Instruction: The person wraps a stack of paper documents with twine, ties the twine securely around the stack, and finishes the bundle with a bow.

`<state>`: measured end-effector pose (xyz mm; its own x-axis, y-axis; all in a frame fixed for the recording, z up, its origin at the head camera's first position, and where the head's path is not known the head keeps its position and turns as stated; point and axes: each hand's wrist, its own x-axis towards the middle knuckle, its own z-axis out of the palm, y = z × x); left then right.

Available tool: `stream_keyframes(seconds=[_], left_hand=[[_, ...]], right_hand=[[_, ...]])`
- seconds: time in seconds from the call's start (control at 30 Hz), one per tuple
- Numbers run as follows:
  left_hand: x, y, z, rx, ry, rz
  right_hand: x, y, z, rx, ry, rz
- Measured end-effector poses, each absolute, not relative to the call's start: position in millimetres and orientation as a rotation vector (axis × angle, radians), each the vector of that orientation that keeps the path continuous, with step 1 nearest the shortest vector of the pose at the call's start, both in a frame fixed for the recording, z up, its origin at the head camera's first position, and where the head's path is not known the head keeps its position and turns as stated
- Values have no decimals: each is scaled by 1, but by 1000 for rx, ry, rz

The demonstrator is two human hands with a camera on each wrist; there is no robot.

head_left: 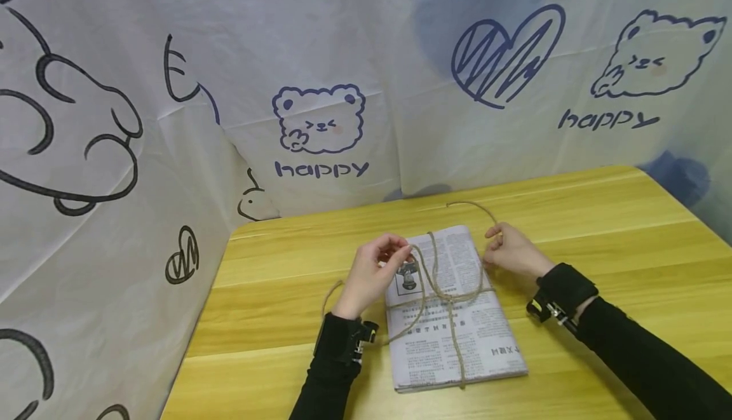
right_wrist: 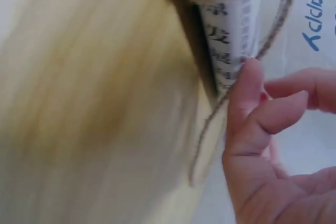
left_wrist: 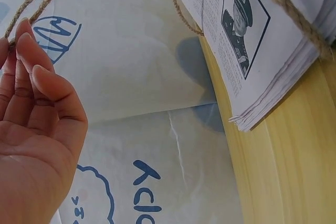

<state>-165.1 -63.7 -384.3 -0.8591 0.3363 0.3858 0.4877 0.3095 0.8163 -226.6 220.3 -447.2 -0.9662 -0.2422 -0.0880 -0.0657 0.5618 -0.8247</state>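
Observation:
A stack of folded newspapers [head_left: 486, 337] lies on the table, bound crosswise with brown twine [head_left: 454, 331]. Above its upper left part, my left hand [head_left: 372, 274] pinches a loop of the twine between its fingertips; the left wrist view also shows that twine [left_wrist: 39, 6] at the fingers. Beside the stack's right edge, my right hand [head_left: 517, 251] has curled fingers holding the other strand. This strand's loose end [head_left: 471, 203] sticks out beyond the hand. In the right wrist view, the twine [right_wrist: 205, 135] passes behind a fingertip, where the exact grip is partly hidden.
The wood-grain table [head_left: 617, 248] extends on both sides of the stack. Another piece of twine [head_left: 330, 293] shows behind the left wrist. White cloth [head_left: 400, 58] with drawn bears and hearts hangs behind the table and along its left side.

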Motion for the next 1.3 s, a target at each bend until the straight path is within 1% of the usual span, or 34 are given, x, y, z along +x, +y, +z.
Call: stream_keyframes(seconds=[0.13,0.23,0.47,0.73,0.83,1.03,1.2,1.3], left_hand=[[-165,-64,-384,-773,-2425,-1583],[-165,-64,-384,-775,-2428,-1583],[-165,-63,-384,-778,-2435,-1591],[-165,-63,-385,-768,-2436,-1592],[-165,-64,-385,-770,-2436,-1597],[-165,-65,-385,-771,-2421,-1620],[-165,-65,-386,-755,-2422,-1628],[-166,-66,-387,-708,-2419,-1645]], right_hand=[[-222,218,-443,-232,2655,-1211],[-219,217,-443,-243,2582,-1164],[-217,215,-447,-267,2481,-1298],[-217,210,-444,-387,2597,-1368],[-217,202,-442,-435,2581,-1469],[-218,174,-439,-633,2335,-1606],[-215,156,-435,-888,2179,-1470],[-212,152,-432,-994,2139,-1413]])
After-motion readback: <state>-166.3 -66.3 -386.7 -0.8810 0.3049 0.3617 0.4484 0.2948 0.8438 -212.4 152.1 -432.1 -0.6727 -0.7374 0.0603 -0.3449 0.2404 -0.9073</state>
